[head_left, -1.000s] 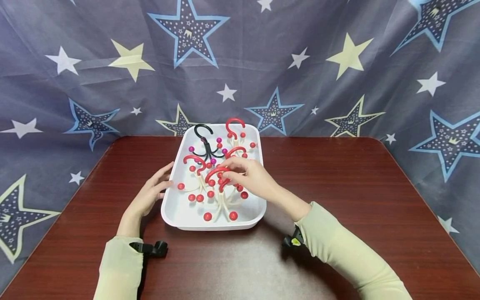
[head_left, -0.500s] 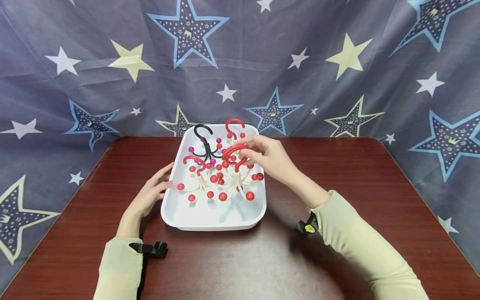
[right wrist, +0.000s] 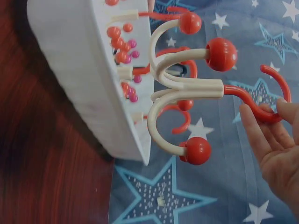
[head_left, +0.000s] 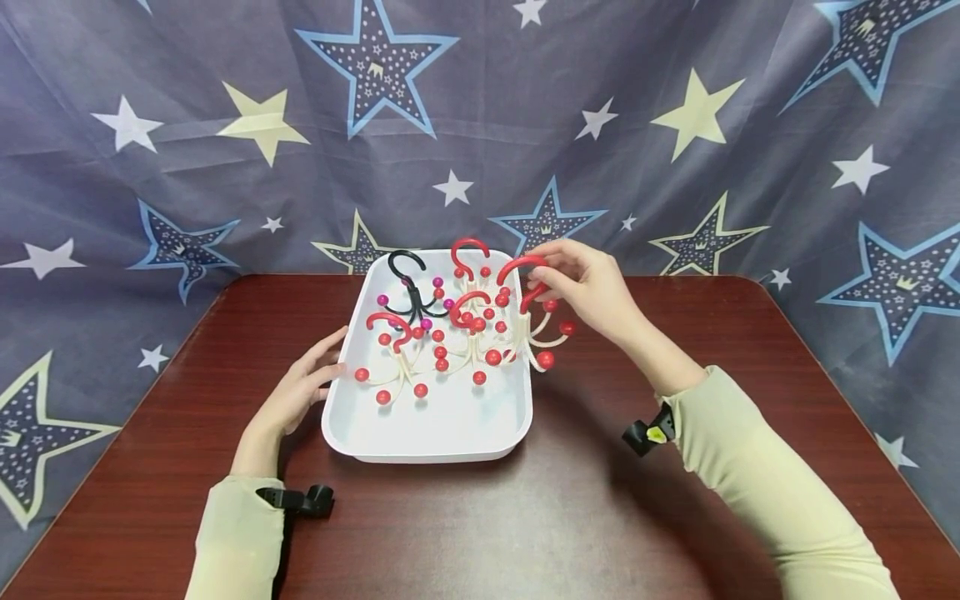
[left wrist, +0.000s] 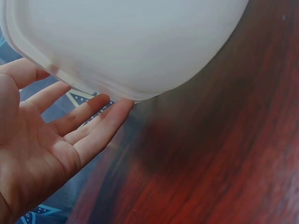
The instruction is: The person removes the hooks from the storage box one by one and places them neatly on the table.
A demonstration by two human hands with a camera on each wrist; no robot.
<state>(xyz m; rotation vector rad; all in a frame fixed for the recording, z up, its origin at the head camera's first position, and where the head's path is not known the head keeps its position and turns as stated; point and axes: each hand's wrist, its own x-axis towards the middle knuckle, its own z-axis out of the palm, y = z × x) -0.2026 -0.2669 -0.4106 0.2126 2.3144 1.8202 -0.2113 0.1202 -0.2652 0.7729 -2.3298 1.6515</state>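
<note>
Right hand point(head_left: 588, 287): pinched cream hanger point(right wrist: 201, 87) by red hook, near tray point(head_left: 427, 435) edge
Left hand point(head_left: 296, 387): fingers loose, touched tray side
Black hanger point(head_left: 414, 302): sat inside tray

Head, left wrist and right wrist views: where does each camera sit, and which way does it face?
Head: worn on the head, facing forward and down at the white tray and table; the left hand, right hand and both sleeves show.
Left wrist: on that wrist, facing the white tray's edge; the left hand shows.
Right wrist: on that wrist, facing the red-hooked hanger and the white tray's side; the right hand, gripping the hook, shows.
Shared: head and right wrist both show the hanger, tray and right hand.
</note>
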